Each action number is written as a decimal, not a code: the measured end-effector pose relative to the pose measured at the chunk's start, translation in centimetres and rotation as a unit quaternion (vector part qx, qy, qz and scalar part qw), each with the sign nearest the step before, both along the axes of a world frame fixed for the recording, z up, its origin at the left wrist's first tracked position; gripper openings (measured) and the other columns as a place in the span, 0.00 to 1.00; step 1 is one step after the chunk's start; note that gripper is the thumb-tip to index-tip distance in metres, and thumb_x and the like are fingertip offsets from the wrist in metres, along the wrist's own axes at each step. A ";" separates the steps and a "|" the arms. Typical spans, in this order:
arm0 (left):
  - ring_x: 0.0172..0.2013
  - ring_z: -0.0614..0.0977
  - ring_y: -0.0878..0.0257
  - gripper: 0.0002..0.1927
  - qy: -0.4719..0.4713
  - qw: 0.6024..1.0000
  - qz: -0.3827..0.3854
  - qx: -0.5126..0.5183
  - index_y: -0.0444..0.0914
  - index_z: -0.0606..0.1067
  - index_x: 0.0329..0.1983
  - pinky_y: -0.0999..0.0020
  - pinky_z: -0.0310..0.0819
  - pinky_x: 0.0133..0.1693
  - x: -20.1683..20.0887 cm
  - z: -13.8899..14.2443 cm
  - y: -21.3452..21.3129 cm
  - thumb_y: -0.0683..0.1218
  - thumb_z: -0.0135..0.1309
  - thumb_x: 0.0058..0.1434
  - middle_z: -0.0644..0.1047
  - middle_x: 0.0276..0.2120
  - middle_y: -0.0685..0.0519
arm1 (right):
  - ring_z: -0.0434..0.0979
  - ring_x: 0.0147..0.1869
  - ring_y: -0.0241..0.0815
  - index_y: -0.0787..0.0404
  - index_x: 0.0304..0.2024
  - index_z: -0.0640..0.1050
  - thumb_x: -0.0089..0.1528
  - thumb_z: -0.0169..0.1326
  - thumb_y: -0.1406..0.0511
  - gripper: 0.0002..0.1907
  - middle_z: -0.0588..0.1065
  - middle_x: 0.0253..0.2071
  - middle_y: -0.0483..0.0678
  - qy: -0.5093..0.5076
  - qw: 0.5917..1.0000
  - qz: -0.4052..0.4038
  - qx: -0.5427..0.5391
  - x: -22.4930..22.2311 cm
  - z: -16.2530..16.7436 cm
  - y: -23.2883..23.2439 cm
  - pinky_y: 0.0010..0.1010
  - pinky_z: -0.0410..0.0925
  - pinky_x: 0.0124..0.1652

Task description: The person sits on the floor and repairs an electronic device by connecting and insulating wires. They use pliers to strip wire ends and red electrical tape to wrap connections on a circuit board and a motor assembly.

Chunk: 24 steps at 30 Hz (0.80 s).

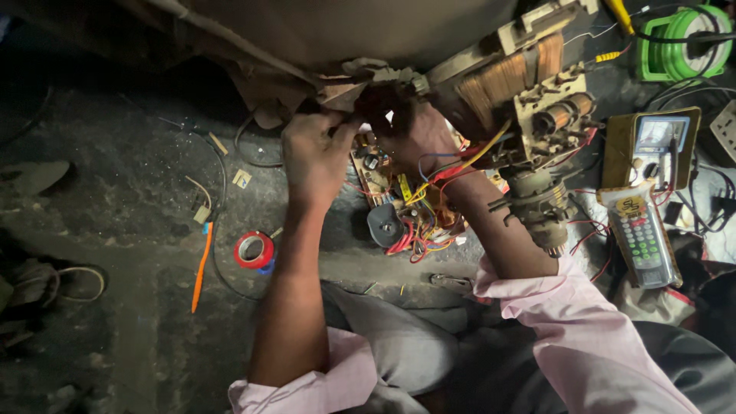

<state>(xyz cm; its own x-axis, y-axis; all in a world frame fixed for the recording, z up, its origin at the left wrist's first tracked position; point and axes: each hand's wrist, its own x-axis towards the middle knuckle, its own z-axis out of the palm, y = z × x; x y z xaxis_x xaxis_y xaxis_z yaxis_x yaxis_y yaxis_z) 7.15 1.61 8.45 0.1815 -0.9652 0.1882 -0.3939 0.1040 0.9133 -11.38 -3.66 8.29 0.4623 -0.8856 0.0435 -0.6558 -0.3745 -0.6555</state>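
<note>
Red tape roll (254,250) left of circuit board (399,203); hands pinch torn casing edge (349,90).

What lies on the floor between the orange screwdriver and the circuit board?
In the head view, a roll of red tape lies between the orange screwdriver and the circuit board, on the dark floor.
</note>
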 end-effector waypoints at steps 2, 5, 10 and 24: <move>0.22 0.72 0.59 0.10 0.035 0.995 0.036 0.092 0.30 0.77 0.28 0.63 0.66 0.30 -0.6 -1.1 0.0 0.41 0.64 0.60 0.77 0.23 0.45 | 0.81 0.46 0.61 0.53 0.53 0.79 0.65 0.56 0.64 0.13 0.80 0.49 0.53 -0.003 1.000 -0.022 -0.015 -0.1 -0.4 0.2 0.48 0.74 0.41; 0.24 0.67 0.68 0.11 0.261 0.953 0.075 0.137 0.31 0.70 0.23 0.65 0.59 0.26 -1.3 -2.9 0.1 0.36 0.60 0.57 0.70 0.23 0.55 | 0.81 0.49 0.61 0.56 0.53 0.78 0.65 0.59 0.64 0.14 0.80 0.48 0.56 -0.031 0.998 -0.040 -0.043 -0.4 -0.8 0.7 0.48 0.74 0.46; 0.24 0.68 0.72 0.12 0.353 0.911 0.108 0.183 0.34 0.71 0.21 0.67 0.60 0.26 -1.5 -4.1 -0.2 0.37 0.62 0.56 0.71 0.23 0.60 | 0.80 0.51 0.58 0.61 0.55 0.77 0.58 0.65 0.62 0.24 0.78 0.49 0.58 -0.086 0.993 0.026 -0.076 -1.5 -0.4 1.3 0.46 0.73 0.50; 0.26 0.78 0.46 0.07 -0.076 0.996 -0.032 -0.029 0.29 0.79 0.38 0.57 0.71 0.34 -0.2 -0.4 -0.2 0.39 0.57 0.60 0.77 0.27 0.37 | 0.77 0.53 0.58 0.58 0.55 0.79 0.57 0.63 0.58 0.25 0.76 0.54 0.56 0.159 0.977 0.084 -0.113 -3.0 -3.1 0.0 0.45 0.71 0.49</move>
<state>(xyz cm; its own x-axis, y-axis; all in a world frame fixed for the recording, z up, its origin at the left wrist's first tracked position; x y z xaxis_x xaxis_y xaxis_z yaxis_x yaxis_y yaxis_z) 6.96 1.44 8.05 0.0853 -0.9606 0.2644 -0.5189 0.1837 0.8349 -14.34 -3.70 5.23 0.6218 -0.7808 0.0605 -0.7297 -0.6057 -0.3171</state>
